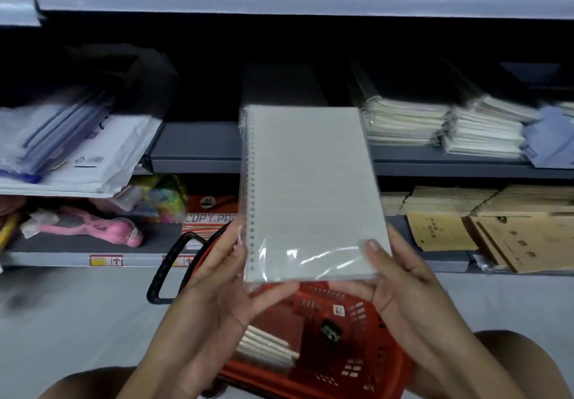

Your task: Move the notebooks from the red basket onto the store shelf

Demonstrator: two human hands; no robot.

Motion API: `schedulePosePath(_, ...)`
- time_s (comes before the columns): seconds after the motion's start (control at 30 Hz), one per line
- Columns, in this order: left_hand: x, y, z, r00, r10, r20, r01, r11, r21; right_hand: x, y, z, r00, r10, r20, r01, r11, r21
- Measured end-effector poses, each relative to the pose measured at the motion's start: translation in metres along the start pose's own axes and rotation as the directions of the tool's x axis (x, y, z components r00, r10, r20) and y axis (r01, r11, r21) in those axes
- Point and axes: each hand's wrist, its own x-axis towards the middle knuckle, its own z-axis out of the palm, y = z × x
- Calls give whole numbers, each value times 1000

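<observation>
The spiral notebook (pixel 310 193) hides the middle of the shelf edge (pixel 198 159) and much of the copy-paper box (pixel 208 212). Behind the notebook, the shelf's depth is too dark to read. The red basket (pixel 341 352) is partly covered by both hands.

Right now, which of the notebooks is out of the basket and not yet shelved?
The spiral notebook held up by both hands; the others lie in the red basket or stacked on the shelf.
</observation>
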Motion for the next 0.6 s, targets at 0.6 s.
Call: schedulePosePath(0.6,127,47,-4,840,417,-348,-266,874,406,150,-19,16,961,-177,-212,111,950,-292)
